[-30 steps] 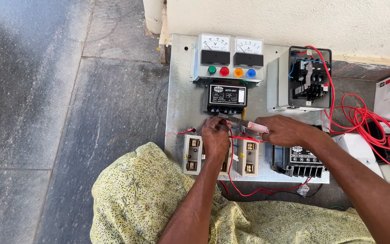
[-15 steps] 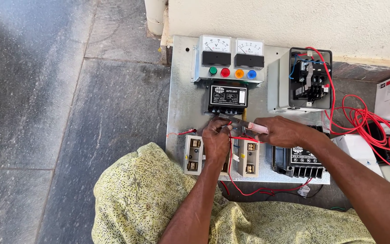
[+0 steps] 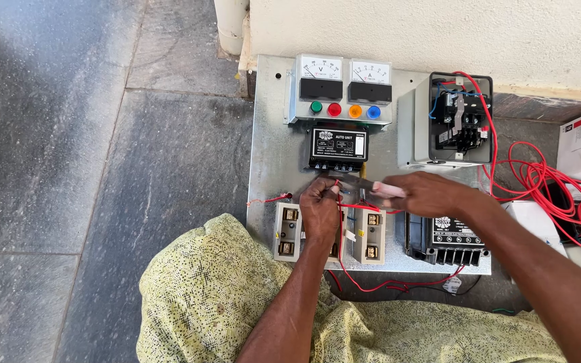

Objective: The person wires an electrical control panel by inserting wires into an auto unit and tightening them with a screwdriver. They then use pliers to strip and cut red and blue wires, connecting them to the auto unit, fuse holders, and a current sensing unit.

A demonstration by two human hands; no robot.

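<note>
Red wire (image 3: 339, 205) is pinched in the fingers of the left hand (image 3: 320, 207), just below the black control unit (image 3: 337, 149) at the middle of the metal panel (image 3: 270, 161). Right hand (image 3: 425, 193), also below that unit and to its right, grips a pink-handled tool (image 3: 364, 187) whose tip meets the wire by the left fingers. Beige fuse holders (image 3: 370, 235) sit below the unit beside the left wrist; two meters (image 3: 344, 70) stand above it, a switch box (image 3: 458, 121) to its right.
</note>
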